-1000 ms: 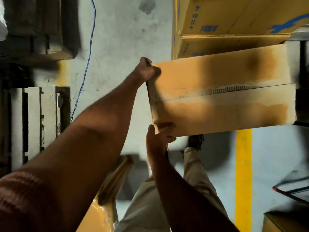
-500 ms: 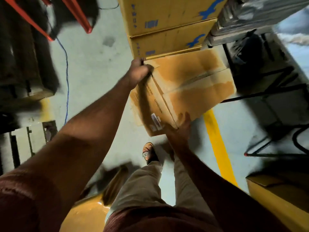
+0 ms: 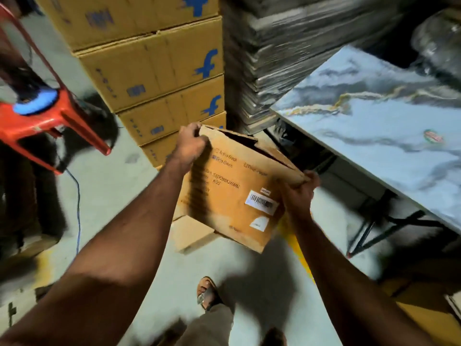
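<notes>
Cardboard box (image 3: 234, 193) tilted, held off the floor before me, arms outstretched. My left hand (image 3: 190, 143) grips its top far corner; my right hand (image 3: 298, 189) clasps the right edge.

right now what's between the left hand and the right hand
In the head view, the cardboard box: left hand grips one top corner, right hand the other.
</notes>
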The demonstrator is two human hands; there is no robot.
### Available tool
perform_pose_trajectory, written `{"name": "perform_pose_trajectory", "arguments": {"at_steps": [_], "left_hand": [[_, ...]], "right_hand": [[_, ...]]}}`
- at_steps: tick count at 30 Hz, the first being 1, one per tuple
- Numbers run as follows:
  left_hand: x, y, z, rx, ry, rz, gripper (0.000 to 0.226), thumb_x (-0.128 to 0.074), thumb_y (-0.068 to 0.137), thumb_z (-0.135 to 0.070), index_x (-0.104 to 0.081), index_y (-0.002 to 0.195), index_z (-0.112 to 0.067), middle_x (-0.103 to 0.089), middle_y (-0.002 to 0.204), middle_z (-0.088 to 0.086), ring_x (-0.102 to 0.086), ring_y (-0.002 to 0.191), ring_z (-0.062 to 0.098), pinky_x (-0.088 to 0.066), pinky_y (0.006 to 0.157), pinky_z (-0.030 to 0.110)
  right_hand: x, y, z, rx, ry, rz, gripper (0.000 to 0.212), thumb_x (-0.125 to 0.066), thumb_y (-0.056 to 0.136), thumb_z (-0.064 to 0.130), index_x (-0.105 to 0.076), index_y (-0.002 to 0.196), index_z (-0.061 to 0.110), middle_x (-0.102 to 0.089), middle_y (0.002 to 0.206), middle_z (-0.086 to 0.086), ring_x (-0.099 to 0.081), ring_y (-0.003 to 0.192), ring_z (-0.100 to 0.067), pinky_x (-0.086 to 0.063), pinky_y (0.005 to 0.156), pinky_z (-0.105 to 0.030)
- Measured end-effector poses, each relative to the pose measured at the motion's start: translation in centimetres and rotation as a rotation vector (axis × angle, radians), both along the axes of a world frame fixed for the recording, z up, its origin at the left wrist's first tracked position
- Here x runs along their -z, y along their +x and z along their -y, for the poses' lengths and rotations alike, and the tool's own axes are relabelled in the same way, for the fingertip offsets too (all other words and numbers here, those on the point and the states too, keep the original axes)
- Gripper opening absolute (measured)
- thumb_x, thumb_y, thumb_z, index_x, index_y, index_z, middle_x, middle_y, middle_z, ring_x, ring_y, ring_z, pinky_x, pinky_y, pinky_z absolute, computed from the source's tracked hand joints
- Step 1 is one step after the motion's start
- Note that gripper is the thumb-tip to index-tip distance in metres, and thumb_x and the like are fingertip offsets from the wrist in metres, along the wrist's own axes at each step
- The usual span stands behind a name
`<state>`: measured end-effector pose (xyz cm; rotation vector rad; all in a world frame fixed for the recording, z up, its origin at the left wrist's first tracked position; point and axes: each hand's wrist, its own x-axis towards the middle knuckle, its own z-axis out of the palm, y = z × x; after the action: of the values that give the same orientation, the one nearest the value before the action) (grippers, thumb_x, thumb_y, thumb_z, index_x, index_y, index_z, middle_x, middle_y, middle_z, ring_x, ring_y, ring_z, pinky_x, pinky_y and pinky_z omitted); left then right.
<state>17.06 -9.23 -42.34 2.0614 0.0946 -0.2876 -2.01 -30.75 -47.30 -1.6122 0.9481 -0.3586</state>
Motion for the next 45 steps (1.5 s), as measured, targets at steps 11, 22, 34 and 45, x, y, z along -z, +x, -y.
{"name": "perform_pose_trajectory", "arguments": {"at_steps": [11, 22, 34, 45], "left_hand": [[-22.5, -10.9, 7.7, 0.084, -0.082, 0.368, 0.008, -0.063, 0.089, -0.019, -0.067, 0.095, -0.023, -0.067, 0.114, 0.009, -0.069, 0.095, 0.021, -0.059, 0.085, 0.039], [-39.5, -18.6, 10.2, -0.005, -0.229, 0.601, 0.033, -0.065, 0.067, -0.034, -0.055, 0.099, -0.031, -0.057, 0.121, 0.007, -0.065, 0.1, 0.023, -0.062, 0.071, 0.037], [-41.4, -17.0, 17.8, 0.094, -0.694, 0.746, 0.017, -0.056, 0.086, -0.021, -0.063, 0.1, -0.03, -0.061, 0.118, 0.009, -0.063, 0.098, 0.014, -0.052, 0.066, 0.019], [-26.4, -8.3, 27.7, 0.198, -1.069, 0.16, 0.016, -0.048, 0.099, -0.01, -0.061, 0.106, -0.017, -0.067, 0.093, 0.005, -0.065, 0.073, 0.011, -0.056, 0.07, 0.031]], "right_hand": [[-16.3, -6.4, 8.5, -0.105, 0.097, 0.266, 0.064, -0.074, 0.078, 0.047, -0.035, 0.128, 0.039, -0.058, 0.115, -0.005, -0.066, 0.093, -0.021, -0.06, 0.08, -0.043], [-35.1, -10.3, 13.7, -0.109, -0.184, 0.559, 0.055, -0.073, 0.08, 0.043, -0.037, 0.12, 0.031, -0.057, 0.105, 0.001, -0.064, 0.091, -0.015, -0.059, 0.075, -0.038], [-38.9, -11.3, 19.2, 0.169, -0.514, 0.687, 0.072, -0.073, 0.079, 0.051, -0.035, 0.136, 0.029, -0.04, 0.12, -0.003, -0.052, 0.101, -0.017, -0.052, 0.083, -0.036], [-31.9, -9.4, 24.4, 0.268, -0.769, 0.347, 0.084, -0.078, 0.077, 0.051, -0.033, 0.143, 0.024, -0.04, 0.131, -0.013, -0.045, 0.108, -0.019, -0.045, 0.091, -0.034]]}}
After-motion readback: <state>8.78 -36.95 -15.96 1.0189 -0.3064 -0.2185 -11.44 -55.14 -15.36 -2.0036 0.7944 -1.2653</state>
